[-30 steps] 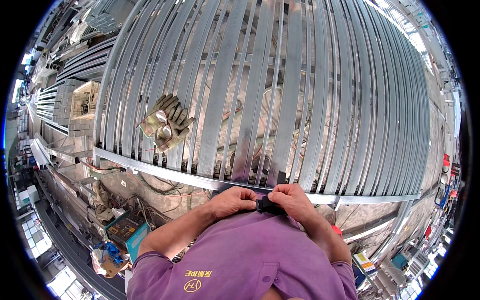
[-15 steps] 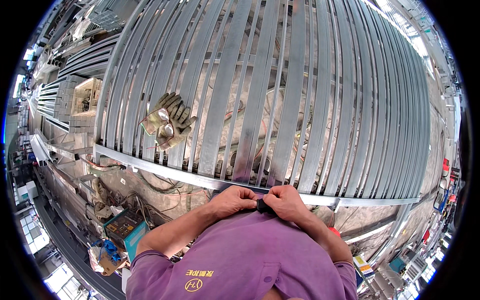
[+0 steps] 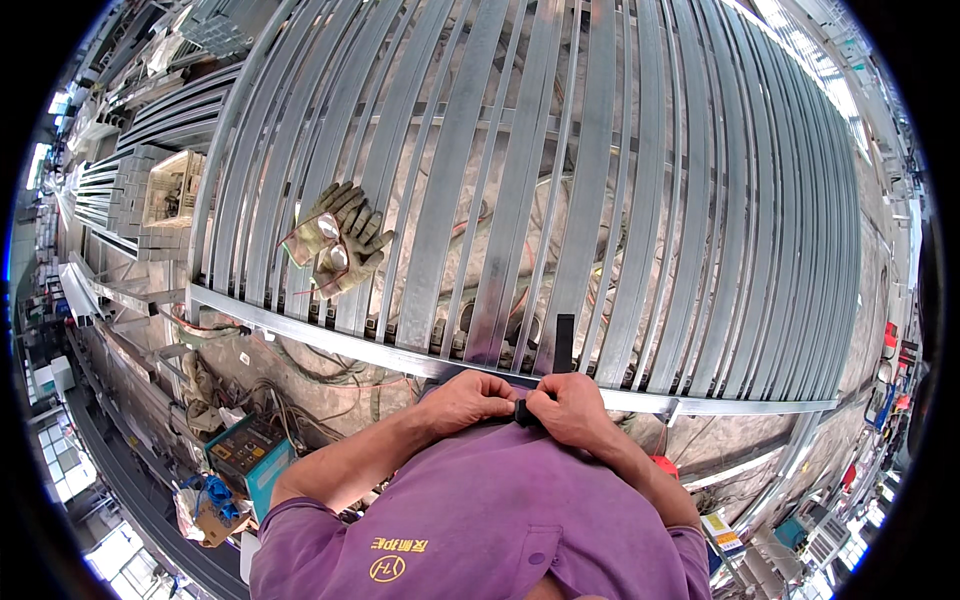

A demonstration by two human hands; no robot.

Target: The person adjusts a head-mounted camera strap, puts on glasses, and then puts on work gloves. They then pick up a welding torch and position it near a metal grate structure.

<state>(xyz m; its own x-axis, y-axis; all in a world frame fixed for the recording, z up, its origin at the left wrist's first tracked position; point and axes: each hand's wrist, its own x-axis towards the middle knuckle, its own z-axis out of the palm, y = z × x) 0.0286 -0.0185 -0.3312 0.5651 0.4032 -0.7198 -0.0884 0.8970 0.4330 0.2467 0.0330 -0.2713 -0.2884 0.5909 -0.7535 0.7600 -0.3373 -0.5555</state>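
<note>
Obscuring a black piece (image 3: pixel 523 412) partly: left hand (image 3: pixel 468 399), right hand (image 3: pixel 571 408)

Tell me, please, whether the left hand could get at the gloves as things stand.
Probably yes, if the left hand leaves the black piece: the gloves lie on the bars, ahead and leftward, with only the glasses resting on them.

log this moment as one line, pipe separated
left hand: pinched at small black piece | right hand: closed on flat black strap | grey metal bars: olive fabric gloves, thin-framed glasses atop
</note>
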